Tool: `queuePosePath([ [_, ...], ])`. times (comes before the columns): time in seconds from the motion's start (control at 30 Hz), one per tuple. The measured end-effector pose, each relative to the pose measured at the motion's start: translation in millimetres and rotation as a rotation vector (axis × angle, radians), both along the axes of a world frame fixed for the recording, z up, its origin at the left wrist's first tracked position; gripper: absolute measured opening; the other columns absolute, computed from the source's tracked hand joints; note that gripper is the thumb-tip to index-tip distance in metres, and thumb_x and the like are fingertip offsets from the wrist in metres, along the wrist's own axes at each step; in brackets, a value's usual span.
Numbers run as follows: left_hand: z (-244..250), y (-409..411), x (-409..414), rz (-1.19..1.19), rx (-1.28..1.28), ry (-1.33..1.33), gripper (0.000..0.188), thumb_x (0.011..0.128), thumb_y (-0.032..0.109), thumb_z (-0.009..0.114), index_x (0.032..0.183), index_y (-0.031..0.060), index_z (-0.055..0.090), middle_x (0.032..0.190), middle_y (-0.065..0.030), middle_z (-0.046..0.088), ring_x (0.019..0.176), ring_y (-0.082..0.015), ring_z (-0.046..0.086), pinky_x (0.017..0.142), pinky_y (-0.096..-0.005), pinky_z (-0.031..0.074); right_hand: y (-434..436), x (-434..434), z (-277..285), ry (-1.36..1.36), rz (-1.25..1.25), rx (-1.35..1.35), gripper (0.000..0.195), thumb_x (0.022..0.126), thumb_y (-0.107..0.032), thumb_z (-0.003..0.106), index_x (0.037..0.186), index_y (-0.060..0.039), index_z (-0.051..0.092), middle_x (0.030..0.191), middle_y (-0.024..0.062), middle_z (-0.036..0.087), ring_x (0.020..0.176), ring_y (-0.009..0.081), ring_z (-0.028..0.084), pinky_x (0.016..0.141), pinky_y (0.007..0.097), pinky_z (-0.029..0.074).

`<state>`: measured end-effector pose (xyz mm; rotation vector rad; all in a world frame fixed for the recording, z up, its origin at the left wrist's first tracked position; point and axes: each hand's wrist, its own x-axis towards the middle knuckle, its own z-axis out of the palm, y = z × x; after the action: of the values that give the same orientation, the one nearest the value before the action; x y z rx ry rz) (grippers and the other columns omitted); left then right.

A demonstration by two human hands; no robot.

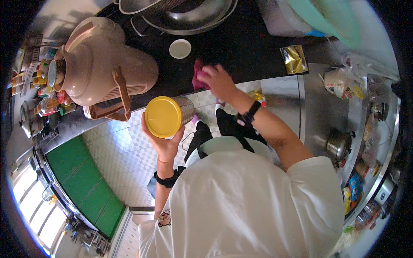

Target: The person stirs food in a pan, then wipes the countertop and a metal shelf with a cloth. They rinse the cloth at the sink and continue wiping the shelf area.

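Note:
My left hand (164,142) holds a cylindrical canister with a yellow lid (163,117) in front of the dark countertop (248,61), tilted so the lid faces the camera. My right hand (216,80), somewhat blurred, is at a crumpled dark pink cloth (199,75) near the counter's front edge; whether the fingers grip it is not plain. Just beyond the cloth lies a small round whitish dish or lid (180,49). A gold packet (295,59) rests on the counter further right.
Two large pinkish-beige thermos jugs (109,64) with brown handles stand at the counter's left. Metal pans (190,16) lie at the back. A pale green plastic basin (326,19) is at the back right. Shelves with a steel pot (339,145) stand on the right.

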<state>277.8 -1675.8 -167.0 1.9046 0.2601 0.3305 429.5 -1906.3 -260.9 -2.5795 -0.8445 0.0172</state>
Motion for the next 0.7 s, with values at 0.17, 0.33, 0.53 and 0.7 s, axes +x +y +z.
queuePosePath([
  [0.17, 6.2, 1.9, 7.4, -0.029, -0.028, -0.033, 0.117, 0.065, 0.02, 0.091, 0.153, 0.0045, 0.015, 0.144, -0.0165, 0.042, 0.132, -0.0287, 0.046, 0.113, -0.0447, 0.037, -61.1, 50.4, 24.4, 0.057, -0.124, 0.239, 0.037, 0.075, -0.003, 0.071, 0.11, -0.0126, 0.072, 0.109, 0.013, 0.068, 0.103, 0.0348, 0.063, 0.09, 0.0426, 0.052],
  [0.33, 11.5, -8.3, 31.1, -0.118, 0.009, -0.045, 0.118, 0.064, 0.019, 0.091, 0.153, 0.0038, 0.015, 0.144, -0.0167, 0.042, 0.131, -0.0289, 0.047, 0.112, -0.0436, 0.037, -142.0, 136.6, -6.6, -0.288, -0.594, -0.042, 0.036, 0.088, -0.035, 0.065, 0.116, -0.0132, 0.069, 0.122, 0.0153, 0.064, 0.108, 0.0417, 0.058, 0.091, 0.0539, 0.048],
  [0.53, 5.7, -40.7, 63.9, -0.163, -0.028, -0.109, 0.117, 0.065, 0.017, 0.091, 0.153, 0.0043, 0.015, 0.144, -0.0162, 0.042, 0.131, -0.0279, 0.047, 0.112, -0.0426, 0.038, -61.0, 22.7, -25.2, -0.13, -0.226, -0.054, 0.044, 0.075, -0.016, 0.07, 0.119, -0.0202, 0.066, 0.13, 0.0144, 0.057, 0.114, 0.0363, 0.052, 0.095, 0.0505, 0.044],
  [0.7, 28.8, -59.0, 98.0, -0.206, -0.141, -0.175, 0.12, 0.065, 0.016, 0.092, 0.154, 0.0071, 0.012, 0.146, -0.016, 0.041, 0.131, -0.0285, 0.046, 0.111, -0.0431, 0.038, -62.1, -16.9, 23.2, 0.271, 0.171, 0.226, 0.034, 0.074, -0.011, 0.066, 0.107, -0.0188, 0.071, 0.115, 0.0082, 0.064, 0.107, 0.0287, 0.058, 0.094, 0.0435, 0.044],
])
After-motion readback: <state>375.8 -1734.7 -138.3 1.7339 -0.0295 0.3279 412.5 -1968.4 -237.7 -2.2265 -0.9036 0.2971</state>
